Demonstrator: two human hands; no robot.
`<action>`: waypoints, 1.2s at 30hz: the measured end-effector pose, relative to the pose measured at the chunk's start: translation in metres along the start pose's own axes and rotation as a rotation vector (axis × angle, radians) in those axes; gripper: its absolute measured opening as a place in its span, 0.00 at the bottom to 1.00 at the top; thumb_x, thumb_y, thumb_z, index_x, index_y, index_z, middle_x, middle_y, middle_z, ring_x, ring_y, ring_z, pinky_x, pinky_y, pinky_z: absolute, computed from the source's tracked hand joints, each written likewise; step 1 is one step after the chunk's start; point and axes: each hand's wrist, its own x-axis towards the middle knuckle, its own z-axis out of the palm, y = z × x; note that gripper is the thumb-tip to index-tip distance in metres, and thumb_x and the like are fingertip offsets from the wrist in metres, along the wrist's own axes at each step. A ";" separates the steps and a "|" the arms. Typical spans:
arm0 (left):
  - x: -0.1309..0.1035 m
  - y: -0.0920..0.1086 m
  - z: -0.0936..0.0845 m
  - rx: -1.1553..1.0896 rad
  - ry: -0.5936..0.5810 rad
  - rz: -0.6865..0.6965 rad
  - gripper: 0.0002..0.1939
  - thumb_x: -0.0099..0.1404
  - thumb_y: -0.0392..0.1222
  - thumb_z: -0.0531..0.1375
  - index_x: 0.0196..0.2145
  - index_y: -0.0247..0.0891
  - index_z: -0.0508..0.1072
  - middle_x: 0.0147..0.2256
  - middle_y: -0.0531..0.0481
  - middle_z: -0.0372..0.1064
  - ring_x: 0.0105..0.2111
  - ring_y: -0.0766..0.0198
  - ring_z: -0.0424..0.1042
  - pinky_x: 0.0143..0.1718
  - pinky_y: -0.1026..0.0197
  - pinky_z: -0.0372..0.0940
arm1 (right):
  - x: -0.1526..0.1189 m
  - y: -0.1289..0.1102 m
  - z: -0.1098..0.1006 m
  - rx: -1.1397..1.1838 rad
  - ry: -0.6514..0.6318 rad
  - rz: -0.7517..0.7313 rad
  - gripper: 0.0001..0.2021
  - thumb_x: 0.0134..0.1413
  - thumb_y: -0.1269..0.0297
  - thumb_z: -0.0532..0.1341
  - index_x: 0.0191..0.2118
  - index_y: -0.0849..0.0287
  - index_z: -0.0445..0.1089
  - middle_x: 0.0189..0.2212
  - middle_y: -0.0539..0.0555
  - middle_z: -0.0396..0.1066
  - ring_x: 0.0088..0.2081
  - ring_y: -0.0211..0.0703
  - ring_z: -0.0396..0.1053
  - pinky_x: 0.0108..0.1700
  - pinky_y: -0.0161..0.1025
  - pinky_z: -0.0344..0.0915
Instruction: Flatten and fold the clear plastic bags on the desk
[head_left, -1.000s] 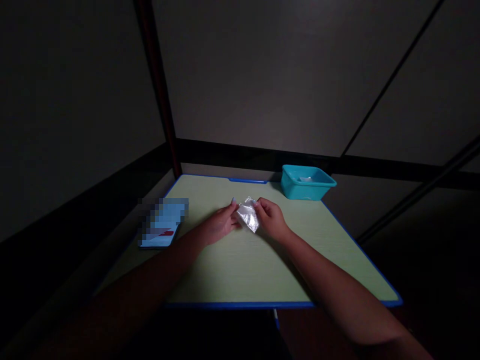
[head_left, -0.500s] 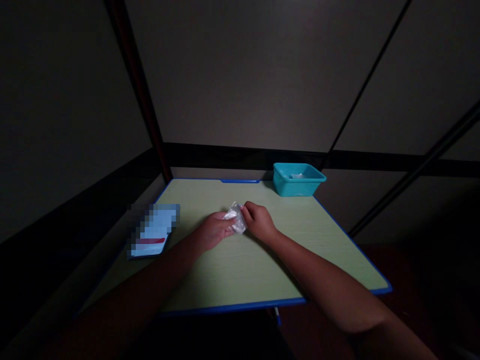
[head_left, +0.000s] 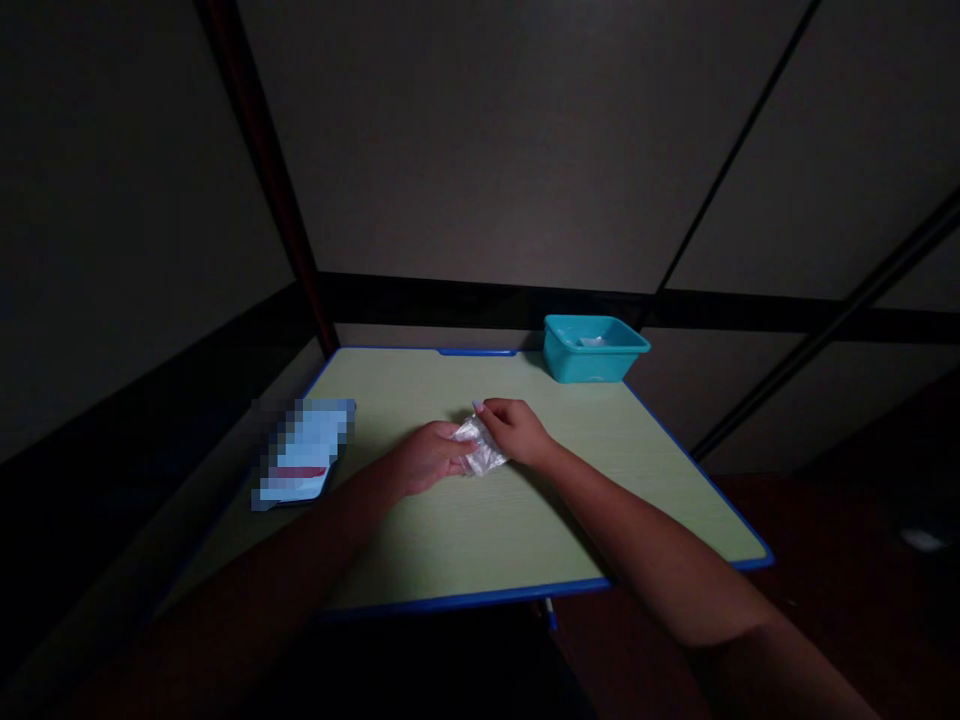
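Note:
A small clear plastic bag (head_left: 482,452) is held above the middle of the table, crinkled and shiny. My left hand (head_left: 435,458) grips its left side, the thumb lying across the front of the plastic. At the bag's upper right, my right hand (head_left: 517,430) is closed with thumb and fingers pinched on its edge. Something small and pale shows at the tip of the right thumb; I cannot make out whether it is plastic or something else. What the bag contains, if anything, is not clear.
The pale table (head_left: 420,570) has a blue rim. A teal plastic basket (head_left: 592,366) with something whitish inside stands at the far right corner. On the left lies a flat device with a lit, blurred screen (head_left: 307,450). Dark wall panels rise behind.
My right hand has shifted slightly across the bag's top, its thumb now turned toward the upper edge. More of the bag spreads below the hand. The whole view has tilted a little.

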 end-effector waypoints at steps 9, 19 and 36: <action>-0.003 0.003 0.003 -0.012 0.022 -0.005 0.09 0.50 0.32 0.66 0.31 0.31 0.74 0.30 0.44 0.74 0.31 0.60 0.73 0.42 0.54 0.65 | 0.000 -0.002 0.002 -0.049 0.024 -0.079 0.18 0.60 0.56 0.48 0.21 0.57 0.56 0.17 0.46 0.57 0.21 0.35 0.55 0.25 0.33 0.47; -0.001 0.001 -0.001 -0.069 0.018 -0.012 0.10 0.52 0.26 0.63 0.34 0.30 0.74 0.35 0.41 0.74 0.38 0.55 0.74 0.51 0.47 0.62 | 0.000 -0.002 0.002 0.042 0.143 -0.028 0.19 0.60 0.52 0.47 0.21 0.56 0.54 0.17 0.46 0.55 0.22 0.35 0.53 0.25 0.33 0.49; -0.002 0.002 0.001 -0.057 0.110 0.009 0.07 0.55 0.35 0.64 0.34 0.31 0.73 0.32 0.41 0.75 0.32 0.58 0.75 0.41 0.53 0.67 | -0.004 0.001 0.008 -0.080 0.116 -0.006 0.15 0.60 0.60 0.49 0.23 0.56 0.57 0.18 0.46 0.58 0.22 0.36 0.56 0.26 0.33 0.50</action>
